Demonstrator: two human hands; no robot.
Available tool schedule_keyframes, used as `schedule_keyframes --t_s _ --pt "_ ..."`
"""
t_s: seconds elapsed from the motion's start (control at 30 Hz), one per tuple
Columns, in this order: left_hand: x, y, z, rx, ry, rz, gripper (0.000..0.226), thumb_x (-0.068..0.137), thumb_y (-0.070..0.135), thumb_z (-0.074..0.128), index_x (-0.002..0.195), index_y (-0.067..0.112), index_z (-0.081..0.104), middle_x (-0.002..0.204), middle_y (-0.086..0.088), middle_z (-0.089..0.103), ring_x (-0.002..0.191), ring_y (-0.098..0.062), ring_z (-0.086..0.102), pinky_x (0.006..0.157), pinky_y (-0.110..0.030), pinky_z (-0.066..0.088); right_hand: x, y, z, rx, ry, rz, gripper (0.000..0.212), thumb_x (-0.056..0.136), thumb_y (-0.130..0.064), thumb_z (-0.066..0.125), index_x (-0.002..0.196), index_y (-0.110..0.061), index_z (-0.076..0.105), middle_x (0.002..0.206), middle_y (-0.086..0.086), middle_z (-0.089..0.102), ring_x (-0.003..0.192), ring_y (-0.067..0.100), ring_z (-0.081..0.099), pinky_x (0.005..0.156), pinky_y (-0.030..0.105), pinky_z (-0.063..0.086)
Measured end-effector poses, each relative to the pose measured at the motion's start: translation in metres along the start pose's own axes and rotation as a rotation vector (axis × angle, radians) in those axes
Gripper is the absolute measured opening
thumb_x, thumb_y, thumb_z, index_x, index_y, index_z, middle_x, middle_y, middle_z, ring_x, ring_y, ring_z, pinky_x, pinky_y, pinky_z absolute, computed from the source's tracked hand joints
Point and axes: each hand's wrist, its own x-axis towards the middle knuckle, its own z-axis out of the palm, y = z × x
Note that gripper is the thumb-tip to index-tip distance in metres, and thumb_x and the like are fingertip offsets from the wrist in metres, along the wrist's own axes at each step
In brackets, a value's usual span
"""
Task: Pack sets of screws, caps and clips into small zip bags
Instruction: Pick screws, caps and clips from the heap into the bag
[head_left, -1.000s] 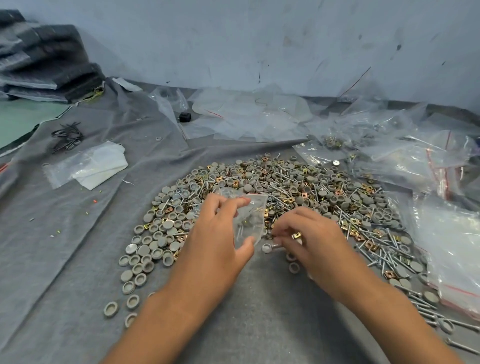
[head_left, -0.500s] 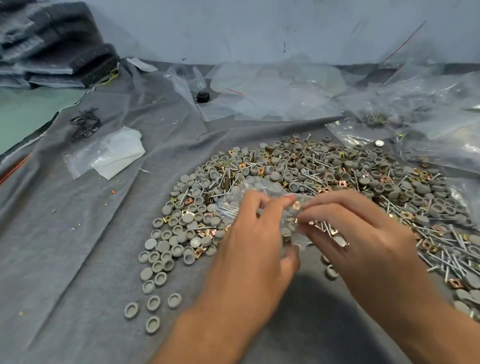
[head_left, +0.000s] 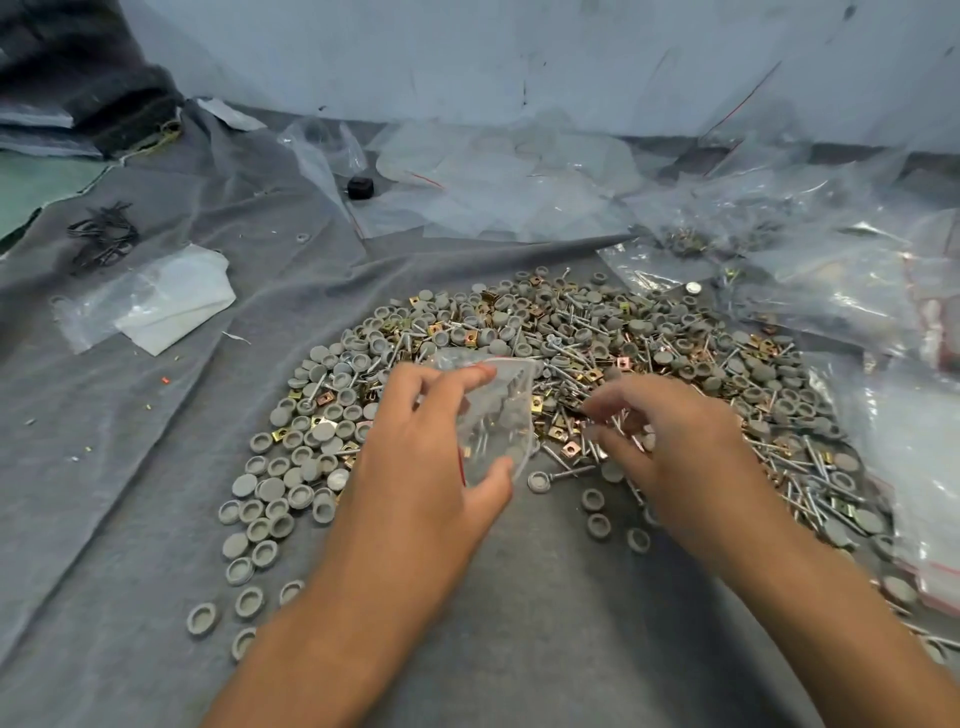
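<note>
- Grey felt-like cloth (head_left: 130, 467) is covering the work surface across the whole lower frame, probably keeping loose parts from rolling away.
- Small clear plastic zip bag (head_left: 498, 415), centre frame, is being pinched by the left hand (head_left: 415, 467) between the fingertips at its top edge and the thumb at its lower corner. A few screws and what looks like a grey cap are showing through the film. Its mouth is turning toward the right hand, apparently so that parts can go straight in.
- Right hand (head_left: 675, 447), right of centre, is hovering low over the heap with fingers loosely curled and blurred; whether it is holding a part cannot be told.
- Mixed heap of round grey plastic caps (head_left: 322, 431), slim silver metal screws (head_left: 800, 483) and square brass-coloured metal clips (head_left: 571, 448) is spreading from centre to right, lying within easy reach of both hands.
- Stray caps are trailing toward lower left, well apart from the bag.
- Large crumpled transparent plastic bags (head_left: 857, 291) are lying at upper right and along the right edge; some seem to be holding bagged parts, though contents are hard to read.
- Flat clear packet with white sheet (head_left: 156, 301) is resting at left.
- Small black knob-like object (head_left: 360, 187) is sitting at upper centre.
- Judgement: one set is being filled and is not yet complete.
</note>
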Motion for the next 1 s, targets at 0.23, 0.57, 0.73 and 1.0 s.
schedule_keyframes --t_s 0.23,0.57,0.73,1.0 --pt "-0.004 0.001 0.000 0.017 -0.005 -0.004 0.069 0.081 0.038 0.075 0.143 0.041 0.045 0.108 0.021 0.036 0.095 0.010 0.045 0.072 -0.007 0.038 0.003 -0.003 0.022 -0.336 -0.211 -0.089 0.035 0.098 -0.040 0.057 0.133 -0.039 0.061 0.110 -0.016 0.053 0.105 0.012 0.044 0.082 0.029 0.048" --pt "-0.003 0.002 0.010 0.014 -0.035 0.016 0.067 0.084 0.035 0.075 0.144 0.040 0.045 0.110 0.022 0.033 0.099 0.010 0.045 0.080 -0.010 0.040 -0.002 -0.005 0.011 -0.364 -0.271 -0.078 0.007 0.101 -0.040 0.053 0.107 -0.038 0.055 0.104 -0.016 0.041 0.104 0.012 0.043 0.074 0.025 0.042" --pt "-0.001 0.004 0.014 0.014 -0.051 0.022 0.067 0.085 0.035 0.074 0.144 0.040 0.044 0.110 0.021 0.033 0.092 0.009 0.047 0.079 -0.012 0.042 -0.002 -0.004 0.010 -0.199 -0.171 -0.038 0.003 0.097 -0.032 0.064 0.098 -0.032 0.061 0.102 -0.013 0.051 0.095 0.008 0.053 0.077 0.021 0.046" --pt "-0.001 0.005 0.019 0.015 -0.055 0.021 0.066 0.086 0.034 0.076 0.145 0.038 0.046 0.112 0.020 0.033 0.085 0.004 0.049 0.081 -0.015 0.045 0.003 -0.024 -0.004 0.696 0.015 0.086 0.020 0.085 -0.012 0.078 0.097 -0.026 0.071 0.091 -0.007 0.075 0.086 0.011 0.073 0.076 0.024 0.058"
